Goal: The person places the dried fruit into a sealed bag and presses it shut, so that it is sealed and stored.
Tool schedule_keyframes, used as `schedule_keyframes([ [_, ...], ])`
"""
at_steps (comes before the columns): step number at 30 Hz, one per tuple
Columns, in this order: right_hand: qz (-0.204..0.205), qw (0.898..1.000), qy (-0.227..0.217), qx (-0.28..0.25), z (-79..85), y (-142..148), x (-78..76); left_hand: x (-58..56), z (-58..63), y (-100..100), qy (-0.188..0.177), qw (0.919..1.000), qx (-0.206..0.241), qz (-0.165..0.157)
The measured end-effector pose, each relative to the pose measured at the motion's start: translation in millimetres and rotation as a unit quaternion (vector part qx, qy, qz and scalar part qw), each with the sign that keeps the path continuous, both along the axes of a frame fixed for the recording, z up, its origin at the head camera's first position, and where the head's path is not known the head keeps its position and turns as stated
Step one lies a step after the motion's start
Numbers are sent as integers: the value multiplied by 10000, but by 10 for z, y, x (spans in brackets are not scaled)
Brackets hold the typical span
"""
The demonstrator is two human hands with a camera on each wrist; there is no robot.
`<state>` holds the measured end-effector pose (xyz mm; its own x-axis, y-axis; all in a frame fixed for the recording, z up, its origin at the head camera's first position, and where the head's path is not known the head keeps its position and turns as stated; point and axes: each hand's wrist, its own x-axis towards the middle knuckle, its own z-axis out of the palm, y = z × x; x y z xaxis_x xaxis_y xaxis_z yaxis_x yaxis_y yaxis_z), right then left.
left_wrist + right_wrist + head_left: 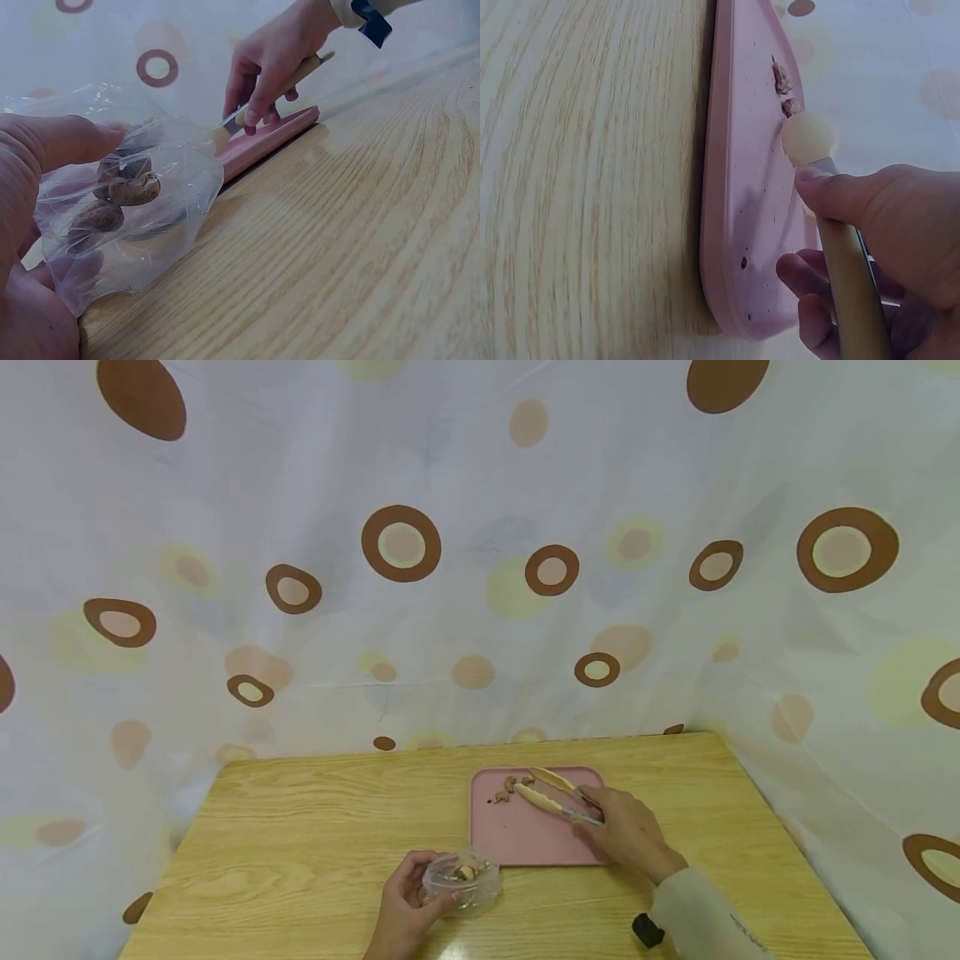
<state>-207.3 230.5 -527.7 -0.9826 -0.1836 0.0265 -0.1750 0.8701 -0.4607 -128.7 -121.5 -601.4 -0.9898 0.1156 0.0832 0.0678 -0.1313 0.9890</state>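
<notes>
In the head view, my left hand [408, 900] is at the lower middle of the frame, fingers and thumb gripping a clear plastic bag [482, 893] with brown pieces in the bag [466, 872]. To the right of it, my right hand [630, 831] is closed around tongs [538, 799], whose two pale tips are spread apart over the pink tray [517, 843]. A few brown pieces on the tray [501, 797] lie near its upper left corner, close by the tips. The wooden table [300, 843] fills the lower part, below a spotted cloth [450, 460].

In the left wrist view, my thumb [71, 142] comes in from the left and presses on the bag; brown lumps show through the plastic. My right hand is at the upper middle, holding the tongs over the tray.

In the right wrist view, my right hand holds the tongs at the lower right. The tray runs down the middle, dark crumbs [744, 262] dotting its lower part, and two brown pieces lie at the upper right, just beyond a rounded tip.
</notes>
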Motion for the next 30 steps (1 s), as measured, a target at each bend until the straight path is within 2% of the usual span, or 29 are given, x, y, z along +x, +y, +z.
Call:
schedule_keyframes([
  [17,12,9999,-97,-143,-60,16,-22,12,33,7,-111,9999,82,11],
  [30,-53,9997,41,-232,15,35,70,2,-4,-8,142,9998,83,-129],
])
